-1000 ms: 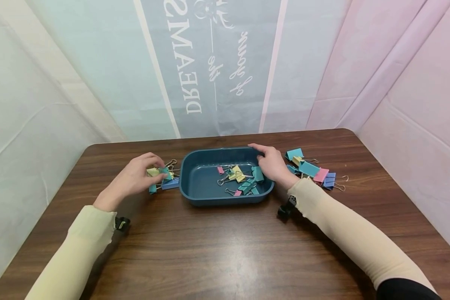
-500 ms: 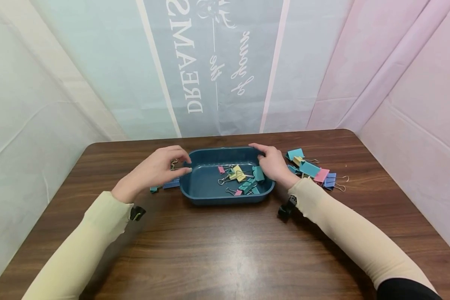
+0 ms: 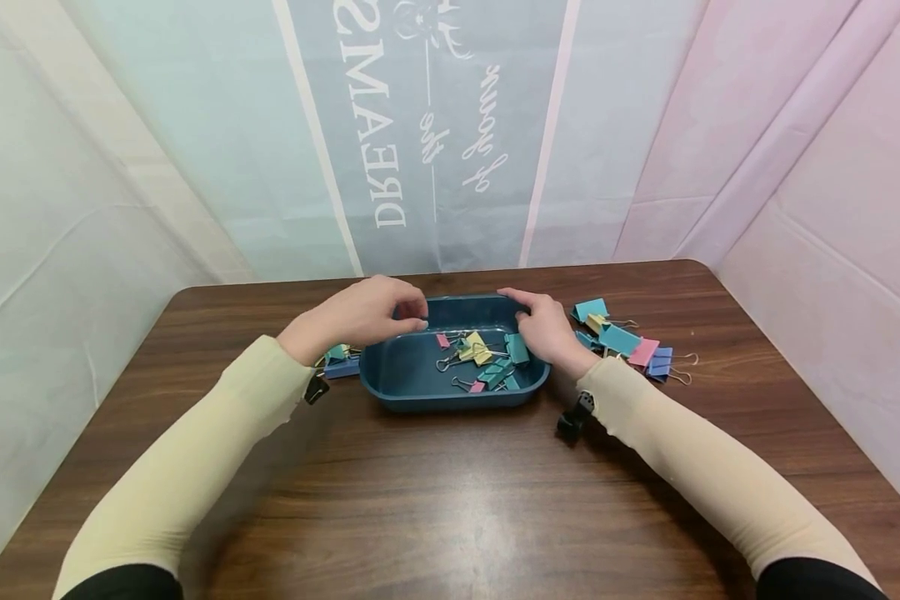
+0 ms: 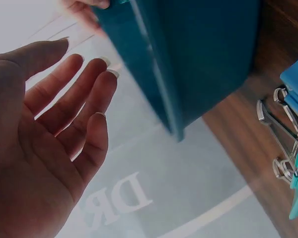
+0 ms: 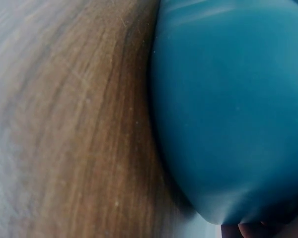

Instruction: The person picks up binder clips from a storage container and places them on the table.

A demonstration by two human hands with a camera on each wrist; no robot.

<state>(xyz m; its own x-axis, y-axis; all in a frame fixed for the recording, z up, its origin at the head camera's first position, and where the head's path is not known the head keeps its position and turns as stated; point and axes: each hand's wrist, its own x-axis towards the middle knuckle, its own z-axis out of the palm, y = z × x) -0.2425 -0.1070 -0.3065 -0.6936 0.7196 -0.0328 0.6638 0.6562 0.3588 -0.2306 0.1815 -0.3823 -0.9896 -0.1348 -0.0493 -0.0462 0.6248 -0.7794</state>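
Pale cloth hangs behind the wooden table, its lettering reversed. From where I stand, the left hand has its fingers loosely bent around nothing, above the left end of a blue tray. The right hand pinches the tray's right rim. Coloured binder clips lie inside, mostly rightward; other clips sit in a left pile and a right pile beside it.

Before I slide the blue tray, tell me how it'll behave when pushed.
The blue tray is probably stiff: its walls show no sag under the right hand. Low and broad, it should slide rather than tip. The binder clips lying inside may shift.
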